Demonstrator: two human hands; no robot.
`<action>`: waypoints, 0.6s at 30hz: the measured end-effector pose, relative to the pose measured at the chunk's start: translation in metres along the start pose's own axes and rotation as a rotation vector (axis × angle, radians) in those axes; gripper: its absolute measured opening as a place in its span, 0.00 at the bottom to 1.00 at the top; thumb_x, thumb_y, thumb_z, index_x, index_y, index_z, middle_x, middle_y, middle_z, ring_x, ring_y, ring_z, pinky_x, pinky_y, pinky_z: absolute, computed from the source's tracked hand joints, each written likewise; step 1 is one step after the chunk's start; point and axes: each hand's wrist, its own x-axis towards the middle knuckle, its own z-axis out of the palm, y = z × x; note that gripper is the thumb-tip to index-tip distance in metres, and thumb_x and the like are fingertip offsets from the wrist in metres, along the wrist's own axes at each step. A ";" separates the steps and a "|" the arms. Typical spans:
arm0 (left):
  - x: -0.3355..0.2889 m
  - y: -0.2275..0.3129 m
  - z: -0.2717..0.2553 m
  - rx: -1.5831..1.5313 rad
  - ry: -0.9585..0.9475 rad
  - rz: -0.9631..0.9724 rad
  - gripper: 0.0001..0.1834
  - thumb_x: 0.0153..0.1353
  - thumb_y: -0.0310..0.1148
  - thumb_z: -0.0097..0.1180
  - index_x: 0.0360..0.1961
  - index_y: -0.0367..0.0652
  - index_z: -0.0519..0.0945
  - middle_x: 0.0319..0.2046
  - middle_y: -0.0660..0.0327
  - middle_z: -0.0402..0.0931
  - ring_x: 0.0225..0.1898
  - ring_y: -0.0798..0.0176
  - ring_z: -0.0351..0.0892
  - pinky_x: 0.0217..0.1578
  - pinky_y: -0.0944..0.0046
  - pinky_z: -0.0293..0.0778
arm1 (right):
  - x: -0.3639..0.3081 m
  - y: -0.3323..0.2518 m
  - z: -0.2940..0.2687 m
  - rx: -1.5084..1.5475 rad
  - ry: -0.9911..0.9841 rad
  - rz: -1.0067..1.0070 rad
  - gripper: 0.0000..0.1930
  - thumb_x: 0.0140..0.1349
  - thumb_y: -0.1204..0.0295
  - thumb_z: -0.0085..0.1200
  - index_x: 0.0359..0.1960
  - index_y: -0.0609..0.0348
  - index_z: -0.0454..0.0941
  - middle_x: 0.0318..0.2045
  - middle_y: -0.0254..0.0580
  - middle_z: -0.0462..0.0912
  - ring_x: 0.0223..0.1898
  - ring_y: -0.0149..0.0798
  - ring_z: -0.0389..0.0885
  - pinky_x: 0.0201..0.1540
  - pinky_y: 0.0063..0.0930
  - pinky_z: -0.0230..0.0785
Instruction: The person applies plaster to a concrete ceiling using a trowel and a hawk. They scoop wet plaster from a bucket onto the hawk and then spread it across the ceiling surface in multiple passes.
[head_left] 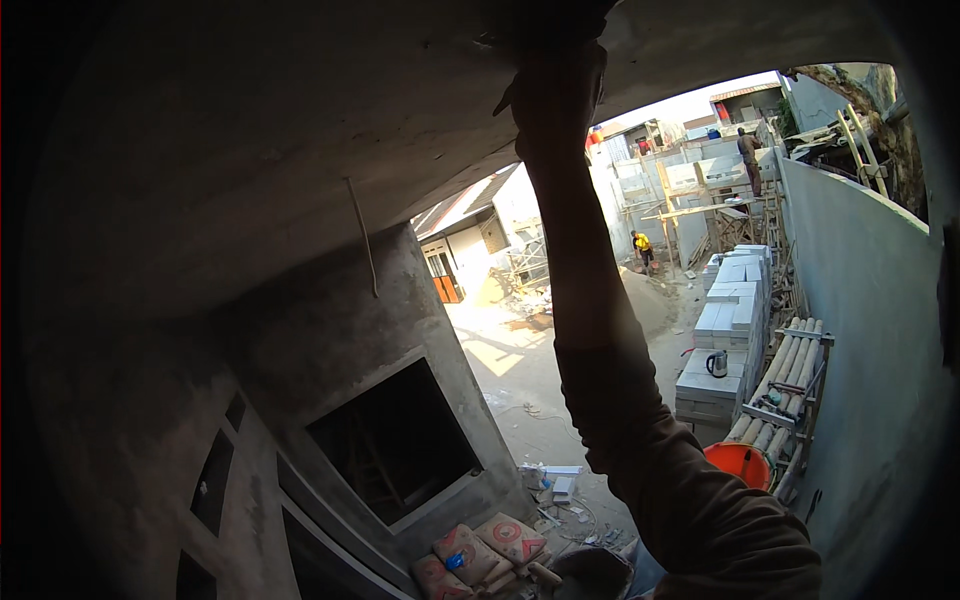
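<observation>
The right hand (pixel 560 95) of the person is raised high against a rough grey plastered ceiling (pixel 260 150), its arm in a long brown sleeve (pixel 690 480) rising from the lower right. At the fingers, along the top edge of the view, is a dark object (pixel 545 18) close under the ceiling — its shape is lost in shadow. Whether the right grip is clenched around it or merely touching it, I cannot tell; the left hand is out of view, so its grip cannot be told either.

A thin pale cable (pixel 362 235) hangs from the ceiling, left of the arm. Below it, a grey plastered wall (pixel 385 300) frames a dark rectangular window opening (pixel 395 440), with printed paper sacks (pixel 510 540) piled near its foot. Right of the arm stands a long stack of white rectangular blocks (pixel 728 315) (a silver-and-black kettle (pixel 716 364) sits on top), beside pale round poles (pixel 788 375) and an orange-red bucket (pixel 738 464). Farther off, a person in a yellow top (pixel 642 242) stands near a sand heap (pixel 652 300).
</observation>
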 end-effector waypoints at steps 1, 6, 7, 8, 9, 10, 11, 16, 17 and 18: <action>0.001 -0.001 0.000 -0.005 0.000 0.001 0.26 0.72 0.41 0.50 0.66 0.42 0.65 0.30 0.66 0.74 0.20 0.74 0.68 0.17 0.77 0.57 | -0.001 -0.021 -0.003 -0.022 -0.040 -0.039 0.23 0.56 0.79 0.50 0.56 0.65 0.66 0.40 0.51 0.72 0.42 0.49 0.73 0.41 0.42 0.72; -0.001 -0.011 0.002 -0.029 0.002 0.014 0.26 0.72 0.40 0.49 0.66 0.41 0.65 0.29 0.66 0.74 0.20 0.74 0.67 0.16 0.77 0.57 | -0.028 -0.122 -0.004 0.389 -0.103 0.309 0.33 0.55 0.84 0.41 0.66 0.73 0.52 0.51 0.65 0.66 0.55 0.61 0.65 0.55 0.53 0.65; -0.002 -0.014 0.004 -0.040 0.001 0.017 0.26 0.72 0.40 0.49 0.66 0.41 0.65 0.29 0.66 0.74 0.19 0.74 0.67 0.16 0.77 0.57 | -0.035 -0.131 -0.005 0.364 -0.187 0.246 0.36 0.52 0.85 0.41 0.66 0.80 0.48 0.53 0.69 0.64 0.56 0.66 0.65 0.56 0.56 0.66; -0.003 -0.015 0.005 -0.052 0.001 0.024 0.26 0.72 0.40 0.49 0.66 0.41 0.65 0.29 0.66 0.74 0.19 0.74 0.67 0.16 0.78 0.56 | -0.045 -0.148 0.005 0.217 -0.116 0.070 0.34 0.53 0.86 0.42 0.66 0.74 0.51 0.48 0.61 0.66 0.49 0.61 0.69 0.49 0.50 0.69; -0.005 -0.015 0.007 -0.072 0.000 0.039 0.25 0.72 0.40 0.49 0.66 0.41 0.65 0.29 0.66 0.74 0.19 0.74 0.67 0.16 0.78 0.56 | -0.057 -0.161 0.008 0.258 -0.181 0.128 0.35 0.53 0.87 0.41 0.66 0.76 0.49 0.50 0.61 0.65 0.50 0.62 0.68 0.50 0.51 0.68; -0.005 -0.013 0.011 -0.103 -0.009 0.064 0.25 0.72 0.40 0.49 0.66 0.41 0.65 0.29 0.66 0.74 0.19 0.74 0.67 0.16 0.78 0.56 | -0.072 -0.171 0.007 0.301 -0.250 0.191 0.36 0.53 0.88 0.40 0.67 0.79 0.46 0.52 0.62 0.63 0.50 0.63 0.68 0.51 0.53 0.67; -0.009 -0.010 0.014 -0.132 -0.016 0.079 0.25 0.72 0.39 0.49 0.66 0.41 0.65 0.29 0.66 0.74 0.19 0.74 0.67 0.15 0.78 0.56 | -0.086 -0.175 0.004 0.356 -0.338 0.237 0.37 0.53 0.87 0.41 0.68 0.74 0.47 0.53 0.62 0.62 0.52 0.62 0.68 0.50 0.53 0.67; -0.036 0.055 0.048 -0.025 0.078 0.125 0.28 0.69 0.49 0.54 0.59 0.37 0.73 0.41 0.59 0.80 0.34 0.68 0.81 0.29 0.71 0.71 | -0.168 -0.151 -0.068 0.725 -0.657 0.561 0.21 0.60 0.80 0.46 0.57 0.67 0.63 0.42 0.50 0.72 0.41 0.46 0.75 0.40 0.41 0.70; -0.048 0.074 0.060 -0.096 0.070 0.166 0.25 0.70 0.48 0.53 0.55 0.37 0.76 0.41 0.59 0.80 0.35 0.68 0.81 0.30 0.71 0.71 | -0.183 -0.141 -0.088 0.970 -0.762 0.842 0.15 0.61 0.77 0.48 0.50 0.65 0.68 0.36 0.44 0.75 0.35 0.40 0.76 0.36 0.35 0.69; -0.062 0.095 0.072 -0.160 0.055 0.211 0.23 0.71 0.48 0.51 0.54 0.38 0.77 0.41 0.60 0.81 0.36 0.68 0.81 0.31 0.70 0.72 | -0.200 -0.133 -0.106 1.150 -0.837 1.070 0.12 0.62 0.76 0.49 0.47 0.64 0.70 0.34 0.41 0.76 0.32 0.37 0.76 0.34 0.32 0.69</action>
